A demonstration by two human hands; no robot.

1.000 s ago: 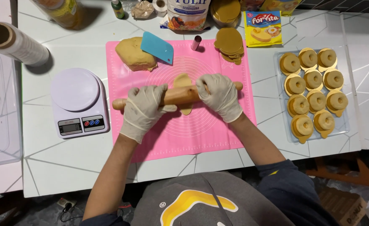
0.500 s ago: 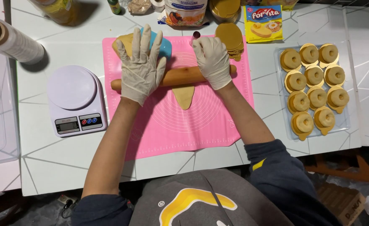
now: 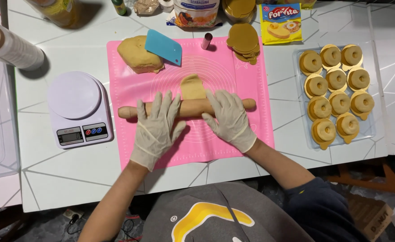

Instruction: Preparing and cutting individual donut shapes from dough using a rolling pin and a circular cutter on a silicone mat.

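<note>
Both gloved hands, the left hand (image 3: 158, 124) and right hand (image 3: 228, 117), are lying flat and open-fingered on the wooden rolling pin (image 3: 186, 108) across the pink mat (image 3: 233, 80), pressing a dough strip (image 3: 192, 86), while a clear tray (image 3: 373, 131) is holding ring-shaped pastries (image 3: 336, 98).

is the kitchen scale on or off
Cannot tell. The scale sits left of the pink mat with nothing on its round plate, but its small display is too small to read.
</note>
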